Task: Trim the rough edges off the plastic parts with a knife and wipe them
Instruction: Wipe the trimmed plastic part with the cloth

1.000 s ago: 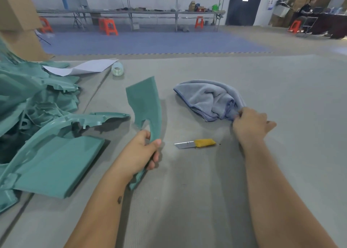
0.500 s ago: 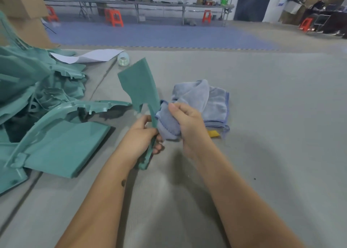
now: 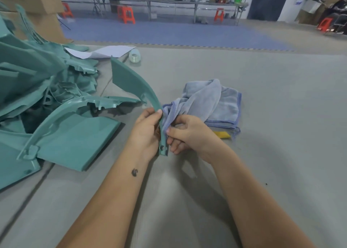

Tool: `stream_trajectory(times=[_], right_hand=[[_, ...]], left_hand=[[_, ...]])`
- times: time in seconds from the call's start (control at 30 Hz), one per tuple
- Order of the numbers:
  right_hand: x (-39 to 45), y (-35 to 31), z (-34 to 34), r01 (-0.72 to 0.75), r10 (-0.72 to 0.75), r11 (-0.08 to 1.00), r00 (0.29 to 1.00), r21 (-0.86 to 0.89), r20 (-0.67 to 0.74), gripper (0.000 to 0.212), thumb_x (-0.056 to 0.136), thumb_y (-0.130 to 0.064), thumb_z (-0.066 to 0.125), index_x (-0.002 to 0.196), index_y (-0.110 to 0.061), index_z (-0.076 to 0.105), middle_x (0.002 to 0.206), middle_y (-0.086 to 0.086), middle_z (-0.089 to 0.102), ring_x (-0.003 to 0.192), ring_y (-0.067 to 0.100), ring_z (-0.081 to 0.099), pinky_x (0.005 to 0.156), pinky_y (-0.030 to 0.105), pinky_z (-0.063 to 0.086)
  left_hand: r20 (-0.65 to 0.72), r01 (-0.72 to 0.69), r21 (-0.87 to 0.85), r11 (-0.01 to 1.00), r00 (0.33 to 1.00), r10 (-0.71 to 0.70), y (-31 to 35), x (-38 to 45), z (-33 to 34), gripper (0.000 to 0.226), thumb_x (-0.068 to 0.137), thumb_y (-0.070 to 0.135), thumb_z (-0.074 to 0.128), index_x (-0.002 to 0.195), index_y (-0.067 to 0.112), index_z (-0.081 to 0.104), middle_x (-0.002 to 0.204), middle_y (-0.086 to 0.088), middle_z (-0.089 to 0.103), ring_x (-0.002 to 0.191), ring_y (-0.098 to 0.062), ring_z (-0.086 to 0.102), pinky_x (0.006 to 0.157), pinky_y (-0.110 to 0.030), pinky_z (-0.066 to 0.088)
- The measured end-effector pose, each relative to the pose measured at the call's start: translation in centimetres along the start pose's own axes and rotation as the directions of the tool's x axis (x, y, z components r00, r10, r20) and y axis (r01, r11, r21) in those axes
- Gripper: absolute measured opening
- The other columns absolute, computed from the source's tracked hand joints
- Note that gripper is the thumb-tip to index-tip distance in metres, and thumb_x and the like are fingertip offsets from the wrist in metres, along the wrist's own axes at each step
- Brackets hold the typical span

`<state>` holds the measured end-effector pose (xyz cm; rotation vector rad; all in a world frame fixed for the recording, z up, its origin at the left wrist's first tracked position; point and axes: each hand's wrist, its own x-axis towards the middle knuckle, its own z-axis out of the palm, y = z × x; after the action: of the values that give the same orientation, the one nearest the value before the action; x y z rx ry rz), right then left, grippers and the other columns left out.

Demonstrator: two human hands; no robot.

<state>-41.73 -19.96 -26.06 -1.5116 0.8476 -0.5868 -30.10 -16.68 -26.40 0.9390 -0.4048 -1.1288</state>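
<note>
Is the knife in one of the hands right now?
No, the knife lies on the table beside the cloth, while the left hand holds the part and the right hand grips the cloth.

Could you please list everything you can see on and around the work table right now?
held plastic part: one, teal, upright between the hands
cloth: one, light blue, on the table, one end bunched against the held part
knife: one, yellow handle showing, mostly under the cloth
pile of plastic parts: many, teal, left side of the table
paper: one sheet, white, far side behind the pile
tape roll: one, clear, beside the paper
table: one, grey
cardboard boxes: brown, far left
stools: several, orange, on the floor by the far benches
left hand: grips the part's lower end
right hand: holds the cloth
</note>
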Motion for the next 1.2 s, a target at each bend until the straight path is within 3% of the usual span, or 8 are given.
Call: stream_trajectory(times=[0.2, 0.4, 0.5, 0.67, 0.8, 0.93, 1.1, 1.2], right_hand=[[0.1, 0.3, -0.3, 0.021, -0.020, 0.986, 1.000, -0.166, 0.010, 0.020, 0.087, -0.007, 0.068, 0.071, -0.005, 0.057, 0.050, 0.004, 0.046, 0.038, 0.013, 0.041, 0.039, 0.020, 0.035], [1.0, 1.2, 0.4, 0.139, -0.229, 0.938, 0.936, -0.318, -0.266, 0.038, 0.081, -0.013, 0.069, 0.057, 0.006, 0.045, 0.051, 0.010, 0.039, 0.050, 0.017, 0.032, 0.051, 0.029, 0.027], [1.8, 1.2, 0.4, 0.169, -0.249, 0.958, 0.890, -0.231, -0.382, 0.039, 0.087, -0.012, 0.063, 0.052, -0.004, 0.048, 0.044, 0.002, 0.044, 0.042, 0.016, 0.038, 0.045, 0.027, 0.033], [2.2, 0.8, -0.9, 0.169, -0.126, 0.985, 0.852, 0.039, -0.508, 0.041, 0.094, -0.016, 0.057, 0.055, -0.011, 0.048, 0.042, -0.001, 0.048, 0.038, 0.012, 0.044, 0.041, 0.023, 0.037], [2.0, 0.6, -0.7, 0.162, -0.072, 0.975, 0.879, 0.153, -0.472, 0.046, 0.093, -0.016, 0.059, 0.051, -0.017, 0.040, 0.043, -0.003, 0.036, 0.042, 0.012, 0.030, 0.045, 0.027, 0.025], [2.8, -0.3, -1.0, 0.181, -0.045, 0.958, 0.861, 0.222, -0.507, 0.046, 0.092, -0.016, 0.058, 0.054, -0.018, 0.034, 0.052, 0.003, 0.028, 0.049, 0.016, 0.024, 0.049, 0.030, 0.019], [4.2, -1.1, -2.9, 0.168, -0.088, 0.982, 0.802, 0.082, -0.591, 0.045, 0.092, -0.015, 0.058, 0.053, -0.017, 0.035, 0.049, 0.004, 0.032, 0.044, 0.013, 0.028, 0.044, 0.020, 0.025], [4.5, -1.2, -4.1, 0.150, -0.149, 0.988, 0.793, -0.048, -0.591, 0.051, 0.092, -0.013, 0.057, 0.050, -0.018, 0.030, 0.038, -0.010, 0.025, 0.038, 0.005, 0.023, 0.039, 0.011, 0.022]], left_hand=[[0.055, 0.035, -0.037, 0.999, 0.998, -0.033, -0.5, -0.1, 0.7, 0.019, 0.101, 0.004, 0.040, 0.090, 0.010, 0.055, 0.081, -0.010, 0.062, 0.059, -0.018, 0.064, 0.046, -0.025, 0.053], [0.152, 0.085, -0.045, 0.995, 0.985, -0.078, -0.8, -0.3, 0.9, 0.030, 0.103, 0.008, 0.033, 0.091, 0.008, 0.060, 0.070, -0.004, 0.071, 0.062, -0.011, 0.069, 0.056, -0.020, 0.055], [0.167, 0.107, 0.021, 0.994, 0.980, -0.109, -1.0, -0.8, 1.1, 0.027, 0.104, 0.016, 0.033, 0.098, 0.011, 0.058, 0.075, -0.004, 0.072, 0.060, -0.013, 0.067, 0.054, -0.026, 0.057], [0.121, -0.062, 0.596, 0.801, 0.993, -0.012, -2.0, -1.7, 1.2, 0.027, 0.100, 0.034, 0.047, 0.083, 0.014, 0.054, 0.065, -0.002, 0.058, 0.048, -0.013, 0.054, 0.045, -0.021, 0.044], [0.213, -0.096, 0.522, 0.848, 0.977, -0.021, -1.1, -1.6, 1.2, 0.033, 0.098, 0.020, 0.052, 0.066, 0.018, 0.044, 0.045, 0.008, 0.033, 0.035, -0.003, 0.026, 0.033, -0.014, 0.021], [0.277, -0.152, 0.510, 0.847, 0.961, 0.006, -0.5, -1.8, 1.4, 0.033, 0.096, 0.012, 0.052, 0.066, 0.017, 0.041, 0.044, 0.006, 0.030, 0.036, -0.006, 0.022, 0.035, -0.016, 0.018], [0.448, -0.225, 0.640, 0.735, 0.886, -0.118, 0.8, -3.2, 0.6, 0.034, 0.093, 0.004, 0.052, 0.064, 0.015, 0.038, 0.042, 0.001, 0.036, 0.035, -0.010, 0.028, 0.037, -0.020, 0.023], [0.544, -0.191, 0.692, 0.697, 0.772, -0.328, 2.0, -3.6, -0.2, 0.028, 0.090, 0.005, 0.056, 0.067, 0.009, 0.041, 0.042, -0.002, 0.035, 0.035, -0.011, 0.027, 0.039, -0.022, 0.020]])
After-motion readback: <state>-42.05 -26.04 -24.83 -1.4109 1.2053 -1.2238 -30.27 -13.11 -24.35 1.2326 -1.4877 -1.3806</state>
